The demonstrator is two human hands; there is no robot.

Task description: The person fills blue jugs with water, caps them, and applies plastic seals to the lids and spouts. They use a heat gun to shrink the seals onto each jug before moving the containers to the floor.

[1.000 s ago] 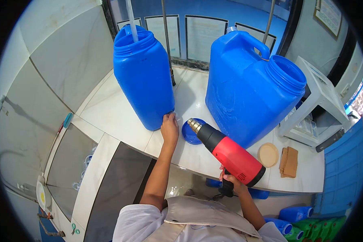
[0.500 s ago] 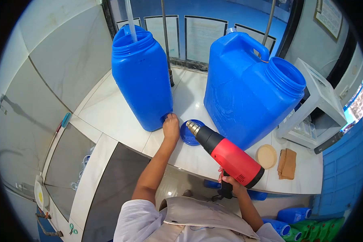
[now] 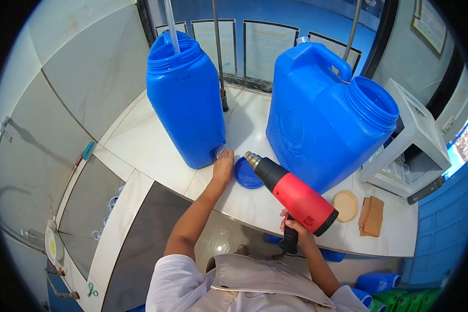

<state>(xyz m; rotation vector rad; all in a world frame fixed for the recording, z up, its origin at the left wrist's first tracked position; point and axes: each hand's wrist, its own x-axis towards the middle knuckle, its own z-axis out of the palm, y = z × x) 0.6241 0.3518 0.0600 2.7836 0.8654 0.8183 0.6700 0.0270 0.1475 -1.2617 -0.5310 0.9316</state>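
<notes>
My right hand [image 3: 298, 229] is wrapped round the black handle of a red and black heat gun [image 3: 301, 200]. Its metal nozzle points left, over the edge of a round blue lid [image 3: 248, 173] lying on the counter. At the lower right corner of the left blue jug [image 3: 184, 99], my left hand [image 3: 224, 165] is closed, its fingertips at a small clear plastic piece [image 3: 221, 150] against the jug's side. A clear tube [image 3: 171, 23] goes down into this jug's open mouth. To the right stands a larger blue jug [image 3: 317, 114] with a handle and wide open mouth.
A round beige lid [image 3: 345, 206] and a folded brown cloth [image 3: 371, 216] lie on the white counter [image 3: 192, 184] at right. Behind them is a white cabinet [image 3: 408, 140]. Blue and green containers [image 3: 378, 282] stand on the floor at lower right.
The clear plastic piece now shows at my left fingertips, and the hand has shifted slightly down and right from the jug's corner. The heat gun is held nearly still.
</notes>
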